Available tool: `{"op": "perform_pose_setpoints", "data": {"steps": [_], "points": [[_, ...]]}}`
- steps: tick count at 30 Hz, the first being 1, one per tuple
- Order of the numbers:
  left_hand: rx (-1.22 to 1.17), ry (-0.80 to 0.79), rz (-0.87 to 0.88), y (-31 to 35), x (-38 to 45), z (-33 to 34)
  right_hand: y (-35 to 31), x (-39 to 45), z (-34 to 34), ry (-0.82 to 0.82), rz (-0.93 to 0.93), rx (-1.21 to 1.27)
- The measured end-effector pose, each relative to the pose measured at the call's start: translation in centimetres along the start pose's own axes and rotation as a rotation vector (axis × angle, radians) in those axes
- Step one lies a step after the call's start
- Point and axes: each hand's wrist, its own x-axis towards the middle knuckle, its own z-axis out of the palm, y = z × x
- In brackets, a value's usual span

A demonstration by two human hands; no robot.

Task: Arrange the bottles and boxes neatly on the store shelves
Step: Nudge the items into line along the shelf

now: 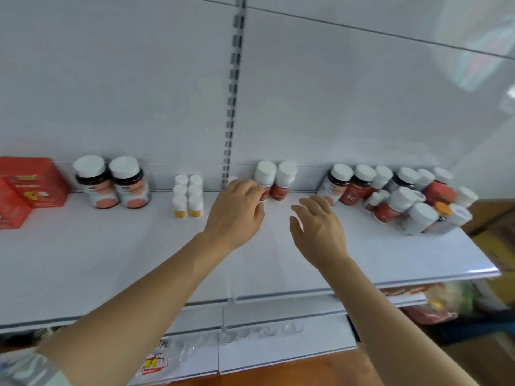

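Two red bottles with white caps stand side by side at the back of the white shelf [139, 260]: the left one [265, 174] and the right one [284, 179]. My left hand [237, 213] reaches to the left red bottle, its curled fingers on the bottle's lower left side; the thumb is hidden. My right hand [317, 227] hovers over the shelf just right of it, fingers spread, holding nothing. A jumbled cluster of red and dark bottles [404, 196] sits at the shelf's right end, some tipped over.
Red boxes [28, 188] stand at the far left, then two large dark bottles [111, 182] and several small yellow bottles [188, 196] in two rows. A small white cap [232, 179] shows behind my left hand. A slotted upright [232, 107] splits the back wall. Cardboard boxes [496, 246] lie right.
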Motion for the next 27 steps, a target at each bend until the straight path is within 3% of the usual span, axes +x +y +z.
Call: {"op": "perform_pose_setpoints", "data": {"steps": [5,12,27], "points": [[-0.022,-0.011,0.029,7.8,2.5,4.6,8.1,-3.5,-3.6,-0.039,0.079,-0.044],[-0.072,-0.077,-0.069,16.6,5.8,9.6,18.3,-6.0,-6.6,-0.094,0.071,-0.059],[-0.015,-0.119,-0.237,16.1,12.3,12.4,23.3,0.6,-4.5,-0.047,0.015,0.006]]}}
